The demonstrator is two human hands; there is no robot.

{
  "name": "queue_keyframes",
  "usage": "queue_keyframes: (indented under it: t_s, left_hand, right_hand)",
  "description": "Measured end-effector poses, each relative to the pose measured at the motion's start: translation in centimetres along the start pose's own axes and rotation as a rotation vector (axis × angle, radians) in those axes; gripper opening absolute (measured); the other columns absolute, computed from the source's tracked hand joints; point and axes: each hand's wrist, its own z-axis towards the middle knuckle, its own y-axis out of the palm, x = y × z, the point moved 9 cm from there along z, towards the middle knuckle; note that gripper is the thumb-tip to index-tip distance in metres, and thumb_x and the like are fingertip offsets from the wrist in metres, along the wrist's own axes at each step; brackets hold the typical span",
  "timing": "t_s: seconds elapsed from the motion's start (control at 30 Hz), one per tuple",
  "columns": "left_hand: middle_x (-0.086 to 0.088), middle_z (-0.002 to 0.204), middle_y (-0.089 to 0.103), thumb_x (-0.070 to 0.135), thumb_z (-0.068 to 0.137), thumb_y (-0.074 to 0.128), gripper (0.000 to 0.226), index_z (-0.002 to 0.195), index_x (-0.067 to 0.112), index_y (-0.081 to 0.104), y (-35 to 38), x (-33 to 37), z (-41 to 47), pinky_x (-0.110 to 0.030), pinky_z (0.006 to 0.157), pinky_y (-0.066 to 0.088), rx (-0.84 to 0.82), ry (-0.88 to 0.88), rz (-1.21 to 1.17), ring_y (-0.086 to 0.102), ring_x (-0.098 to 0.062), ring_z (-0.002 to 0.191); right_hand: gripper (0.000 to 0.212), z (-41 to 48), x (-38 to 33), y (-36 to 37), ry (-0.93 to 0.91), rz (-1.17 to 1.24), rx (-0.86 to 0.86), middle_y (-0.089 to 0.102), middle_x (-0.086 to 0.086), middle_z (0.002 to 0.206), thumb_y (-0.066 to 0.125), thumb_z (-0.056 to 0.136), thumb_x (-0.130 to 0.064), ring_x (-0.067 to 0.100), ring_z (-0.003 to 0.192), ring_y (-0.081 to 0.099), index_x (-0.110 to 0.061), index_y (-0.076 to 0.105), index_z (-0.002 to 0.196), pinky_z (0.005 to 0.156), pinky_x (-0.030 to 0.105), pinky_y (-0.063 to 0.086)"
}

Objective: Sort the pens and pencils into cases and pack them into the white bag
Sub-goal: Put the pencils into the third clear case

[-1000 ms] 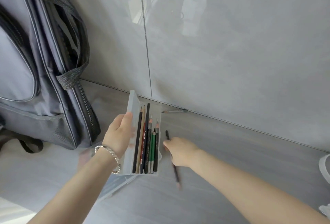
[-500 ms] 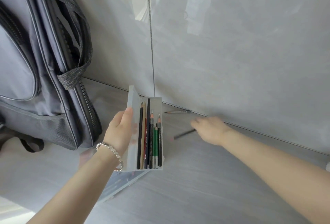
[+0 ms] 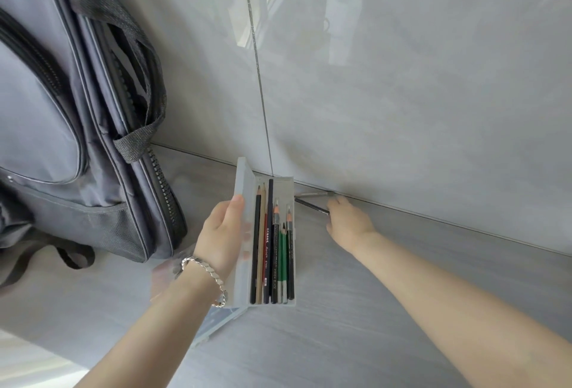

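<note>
left hand (image 3: 221, 233) is gripping the open case (image 3: 286, 187), its pencils (image 3: 274, 248) lying 6-to-12, tips at 12; right hand (image 3: 349, 223) is pinching a black pencil (image 3: 311, 205) pointing toward 10.

Indoor room: glossy grey wall tiles (image 3: 402, 93)

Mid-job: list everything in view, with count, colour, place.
backpack: one, grey with black straps, far left against the wall
pencil case: one, translucent grey, open, in left hand
pencils in case: about seven; black, wood, red, green; side by side, tips toward wall
dark pencil: one, black, right of case
grey pencil: one, along the wall's foot
bracelet: one, silver, left wrist
table: one, grey wood grain
wall: glossy grey panels
left hand: grips the case's left edge
right hand: holds the dark pencil
</note>
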Motion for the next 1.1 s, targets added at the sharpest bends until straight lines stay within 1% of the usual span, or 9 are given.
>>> queue_keyframes:
  t_s: [0.13, 0.23, 0.43, 0.53, 0.7, 0.8, 0.9, 1.0, 1.1]
  left_hand:
    - [-0.01, 0.093, 0.061, 0.042, 0.094, 0.037, 0.041, 0.118, 0.013, 0.053, 0.8, 0.0, -0.9, -0.038, 0.067, 0.048, -0.031, 0.009, 0.015, 0.057, -0.024, 0.083]
    - [-0.01, 0.095, 0.061, 0.042, 0.095, 0.035, 0.043, 0.119, 0.011, 0.052, 1.1, 0.4, -1.2, -0.036, 0.067, 0.049, -0.046, 0.036, 0.049, 0.057, -0.023, 0.082]
    - [-0.011, 0.107, 0.061, 0.041, 0.095, 0.033, 0.042, 0.12, 0.013, 0.051, 0.6, 1.1, -1.4, -0.04, 0.074, 0.051, -0.034, 0.055, 0.071, 0.06, -0.023, 0.093]
    - [-0.011, 0.109, 0.062, 0.042, 0.095, 0.034, 0.042, 0.122, 0.014, 0.051, 0.3, 1.3, -1.2, -0.037, 0.072, 0.051, -0.019, 0.057, 0.069, 0.06, -0.024, 0.097]
    - [-0.011, 0.106, 0.063, 0.041, 0.095, 0.033, 0.04, 0.119, 0.015, 0.052, 0.9, 1.1, -1.4, -0.043, 0.078, 0.052, -0.017, 0.054, 0.055, 0.061, -0.026, 0.097]
    - [-0.012, 0.105, 0.063, 0.041, 0.095, 0.033, 0.037, 0.115, 0.016, 0.052, 1.7, 0.7, -1.7, -0.041, 0.078, 0.051, -0.026, 0.049, 0.042, 0.061, -0.028, 0.1]
    - [-0.014, 0.108, 0.061, 0.042, 0.095, 0.032, 0.04, 0.114, 0.013, 0.053, 2.8, 0.4, -2.4, -0.039, 0.073, 0.052, -0.033, 0.047, 0.02, 0.059, -0.031, 0.102]
    - [-0.013, 0.106, 0.06, 0.038, 0.097, 0.031, 0.031, 0.107, 0.016, 0.05, 4.2, 0.3, -3.5, -0.026, 0.058, 0.046, -0.042, 0.066, 0.005, 0.057, -0.023, 0.09]
    - [-0.003, 0.09, 0.058, 0.037, 0.097, 0.031, 0.031, 0.108, 0.015, 0.05, 5.5, 0.1, -4.9, -0.011, 0.049, 0.043, -0.052, 0.089, 0.02, 0.051, -0.009, 0.073]
  right_hand:
    - [0.059, -0.5, -1.3, -0.8, -0.214, -0.038, 0.027, 0.025, 0.001, 0.15, 0.041, 0.085, 0.007, 0.028, 0.125, 0.043, -0.015, 0.031, 0.139, 0.094, 0.037, 0.045]
    - [0.069, 0.9, -2.4, -0.6, -0.201, -0.021, -0.014, 0.013, -0.003, 0.156, 0.04, 0.087, 0.006, 0.025, 0.134, 0.034, -0.02, 0.017, 0.147, 0.102, 0.037, 0.04]
    - [0.034, 3.2, -3.1, -0.3, -0.134, -0.091, 0.054, 0.04, 0.011, 0.131, 0.044, 0.091, 0.0, 0.029, 0.111, 0.05, -0.007, 0.043, 0.124, 0.077, 0.036, 0.046]
    - [0.027, 2.8, -2.5, -0.4, -0.088, -0.105, 0.039, 0.045, 0.015, 0.124, 0.041, 0.092, -0.001, 0.032, 0.108, 0.052, -0.003, 0.048, 0.118, 0.079, 0.037, 0.045]
    - [0.022, -1.0, -0.1, 0.5, 0.015, 0.165, -0.005, 0.058, 0.018, 0.11, 0.049, 0.086, -0.009, 0.032, 0.09, 0.057, -0.002, 0.054, 0.106, 0.067, 0.03, 0.042]
    - [0.027, -5.2, 2.5, -0.6, 0.212, 0.544, 0.126, 0.064, 0.01, 0.093, 0.054, 0.082, -0.009, 0.027, 0.082, 0.059, -0.007, 0.056, 0.108, 0.062, 0.028, 0.043]
    - [0.027, -10.0, 2.6, -2.8, 0.221, 0.86, 0.3, 0.057, -0.001, 0.072, 0.058, 0.079, -0.007, 0.014, 0.06, 0.051, -0.017, 0.054, 0.104, 0.055, 0.025, 0.039]
    - [0.037, -13.9, 0.7, -4.0, 0.152, 1.016, 0.318, 0.056, -0.006, 0.068, 0.061, 0.079, -0.007, 0.003, 0.052, 0.049, -0.038, 0.046, 0.092, 0.052, 0.014, 0.04]
    - [0.028, -15.8, -0.1, -3.5, 0.155, 0.957, 0.278, 0.056, -0.002, 0.073, 0.06, 0.084, -0.014, 0.007, 0.058, 0.049, -0.032, 0.049, 0.102, 0.06, 0.02, 0.044]
